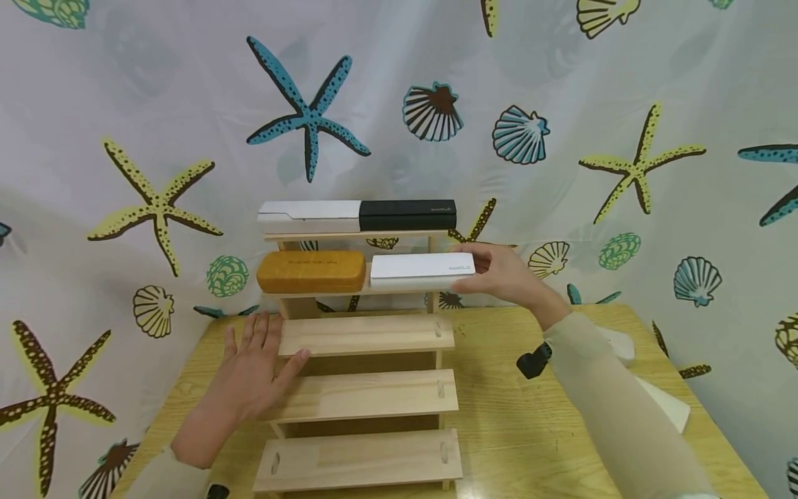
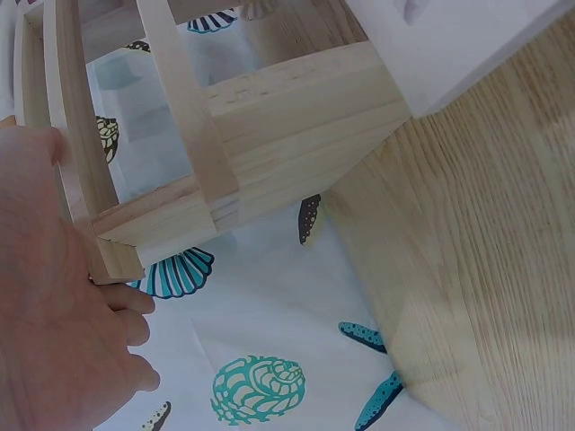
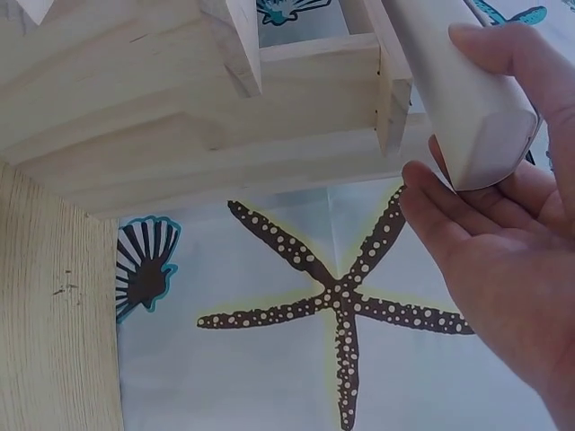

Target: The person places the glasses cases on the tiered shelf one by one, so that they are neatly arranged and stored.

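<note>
A stepped wooden rack (image 1: 368, 396) stands on the table. My left hand (image 1: 246, 371) rests at the left end of its middle shelf, thumb over the top and fingers extended beside the edge. On the shelf second from the top, my right hand (image 1: 499, 274) holds the right end of a white glasses case (image 1: 422, 271), thumb on the near side. In the right wrist view, the thumb and fingers lie around the end of that white case (image 3: 476, 99). Left of it is an orange-brown case (image 1: 310, 271). The top shelf bears another white case (image 1: 309, 216) and a black case (image 1: 408, 215).
More white objects (image 1: 663, 404) lie on the wooden table (image 1: 499, 416) at the right, partly hidden by my right forearm. Behind the rack hangs a white curtain (image 1: 386, 41) printed with starfish and shells. The two lower shelves (image 1: 358, 459) are bare wood.
</note>
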